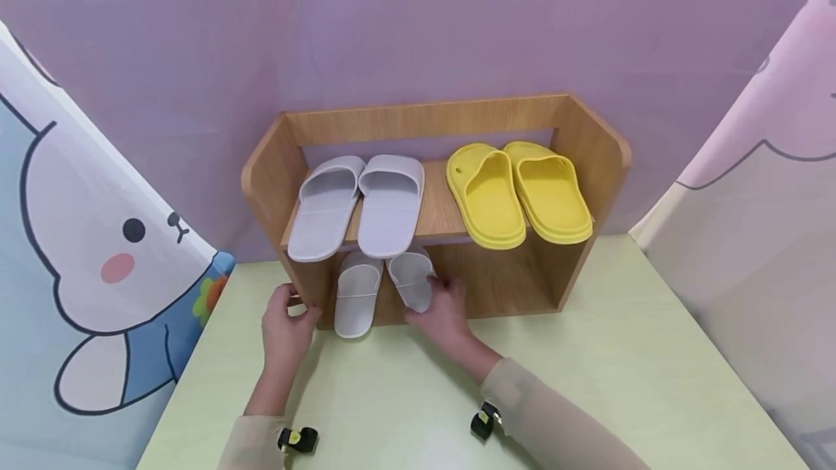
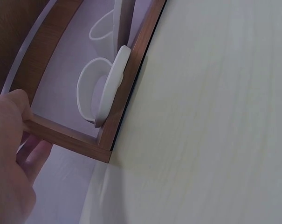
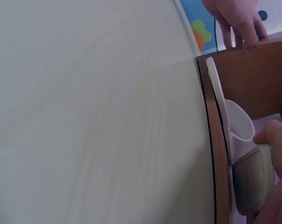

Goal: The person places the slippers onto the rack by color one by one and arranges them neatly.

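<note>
A small wooden shoe rack with two levels stands on the table. On its lower level, at the left, lies a pale grey slipper. Beside it my right hand grips the matching slipper by its near end. The right wrist view shows that slipper tilted, its underside partly facing the camera and its toe hidden. My left hand holds the front edge of the rack's left side panel, thumb on one face and fingers on the other, as the left wrist view shows.
Two light grey slippers sit on the upper level at the left, and two yellow clogs at the right; their near ends overhang the shelf. The pale table extends in front. Printed cloth hangs at both sides, purple cloth behind.
</note>
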Motion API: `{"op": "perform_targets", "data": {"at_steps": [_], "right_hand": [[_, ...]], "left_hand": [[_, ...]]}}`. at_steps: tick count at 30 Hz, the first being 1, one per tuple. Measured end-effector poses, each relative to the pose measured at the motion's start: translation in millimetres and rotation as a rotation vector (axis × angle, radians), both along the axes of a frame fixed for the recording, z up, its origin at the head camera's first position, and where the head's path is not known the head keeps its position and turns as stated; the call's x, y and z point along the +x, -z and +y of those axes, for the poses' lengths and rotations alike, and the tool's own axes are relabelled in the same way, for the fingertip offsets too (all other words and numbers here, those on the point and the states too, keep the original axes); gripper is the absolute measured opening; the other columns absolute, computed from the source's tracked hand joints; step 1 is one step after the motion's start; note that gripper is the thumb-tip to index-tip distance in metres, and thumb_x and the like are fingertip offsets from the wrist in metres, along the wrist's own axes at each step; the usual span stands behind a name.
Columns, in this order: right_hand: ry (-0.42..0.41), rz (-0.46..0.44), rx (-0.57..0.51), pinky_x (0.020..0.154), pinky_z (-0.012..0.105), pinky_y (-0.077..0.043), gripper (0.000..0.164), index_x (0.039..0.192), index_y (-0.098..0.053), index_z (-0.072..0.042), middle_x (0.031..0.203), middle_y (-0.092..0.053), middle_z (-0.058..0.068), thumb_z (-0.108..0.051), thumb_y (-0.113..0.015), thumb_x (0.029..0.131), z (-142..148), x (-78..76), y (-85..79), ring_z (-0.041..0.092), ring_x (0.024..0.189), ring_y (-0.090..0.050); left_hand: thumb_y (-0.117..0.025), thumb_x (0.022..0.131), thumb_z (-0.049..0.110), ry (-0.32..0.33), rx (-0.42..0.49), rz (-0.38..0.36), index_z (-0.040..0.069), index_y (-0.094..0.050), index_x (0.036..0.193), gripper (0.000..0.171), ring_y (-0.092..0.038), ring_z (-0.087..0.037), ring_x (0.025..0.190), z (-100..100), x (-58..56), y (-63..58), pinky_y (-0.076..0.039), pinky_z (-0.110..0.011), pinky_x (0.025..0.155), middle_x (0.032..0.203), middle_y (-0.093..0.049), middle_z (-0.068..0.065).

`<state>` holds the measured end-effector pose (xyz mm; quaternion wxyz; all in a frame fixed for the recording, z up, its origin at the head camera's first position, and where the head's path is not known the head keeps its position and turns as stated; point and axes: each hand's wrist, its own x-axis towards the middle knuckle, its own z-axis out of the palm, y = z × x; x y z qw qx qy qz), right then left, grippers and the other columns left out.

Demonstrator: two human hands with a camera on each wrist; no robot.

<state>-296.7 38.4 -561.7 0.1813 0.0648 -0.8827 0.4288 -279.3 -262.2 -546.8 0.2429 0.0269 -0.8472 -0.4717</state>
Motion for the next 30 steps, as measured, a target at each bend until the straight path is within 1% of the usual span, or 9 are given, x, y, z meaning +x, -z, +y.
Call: {"op": "perform_targets", "data": {"at_steps": [3,7,12,17,21,24,30], "right_hand": [[0.015,-0.006,0.004,0.095,0.056,-0.06,0.079,0.132,-0.069,0.012,0.121,-0.053,0.029,-0.021,-0.1,0.068,-5,-1.0,0.4,0.043,0.116,-0.051],[0.043,-0.045,0.011,0.094,0.056,-0.06,0.079,0.133,-0.07,0.011,0.121,-0.052,0.027,-0.023,-0.102,0.069,-10,-0.3,0.3,0.042,0.117,-0.05],[0.046,-0.096,0.011,0.097,0.057,-0.059,0.083,0.135,-0.068,0.012,0.125,-0.051,0.028,-0.027,-0.103,0.071,-17,0.8,-1.2,0.042,0.121,-0.049],[0.039,-0.091,0.051,0.095,0.058,-0.057,0.079,0.13,-0.068,0.013,0.123,-0.05,0.03,-0.027,-0.103,0.072,-20,1.0,-1.6,0.044,0.118,-0.048],[0.019,-0.076,0.055,0.093,0.059,-0.055,0.079,0.127,-0.069,0.013,0.12,-0.051,0.03,-0.025,-0.105,0.068,-21,2.4,-2.7,0.044,0.115,-0.048],[-0.006,-0.096,0.043,0.094,0.059,-0.055,0.082,0.129,-0.069,0.012,0.12,-0.051,0.03,-0.023,-0.107,0.066,-22,4.8,-4.0,0.045,0.116,-0.048],[-0.043,-0.154,0.068,0.096,0.058,-0.053,0.083,0.13,-0.067,0.012,0.121,-0.051,0.028,-0.017,-0.107,0.063,-24,6.5,-1.5,0.044,0.116,-0.048]], "left_hand": [[-0.077,0.089,-0.007,0.002,0.008,-0.009,0.001,-0.064,0.124,0.038,-0.071,-0.037,0.114,0,0.2,-0.2,-0.057,-0.009,0.075,0.126,-0.067,-0.016],[-0.078,0.09,-0.006,0.002,0.004,-0.017,0.002,-0.064,0.125,0.039,-0.071,-0.037,0.114,1,-0.1,-0.3,-0.059,-0.011,0.076,0.126,-0.068,-0.015],[-0.078,0.089,-0.007,-0.004,-0.013,0.0,0.002,-0.064,0.124,0.039,-0.072,-0.037,0.113,0,-0.6,-0.5,-0.058,-0.01,0.075,0.125,-0.068,-0.015],[-0.078,0.088,-0.007,-0.001,-0.008,0.002,0.002,-0.064,0.123,0.039,-0.072,-0.037,0.113,0,-0.5,-0.9,-0.055,-0.007,0.074,0.125,-0.068,-0.015],[-0.077,0.09,-0.007,0.002,-0.004,-0.003,0.001,-0.063,0.124,0.038,-0.071,-0.038,0.114,-1,-0.2,-1.1,-0.055,-0.007,0.075,0.126,-0.067,-0.016],[-0.077,0.091,-0.006,0.001,-0.008,-0.012,0.001,-0.063,0.126,0.038,-0.071,-0.038,0.115,-1,0.1,-0.9,-0.056,-0.009,0.076,0.126,-0.067,-0.016],[-0.079,0.09,-0.005,0.0,-0.007,-0.012,0.002,-0.064,0.125,0.039,-0.072,-0.037,0.114,-1,0.6,-1.4,-0.061,-0.015,0.076,0.127,-0.068,-0.016]]}}
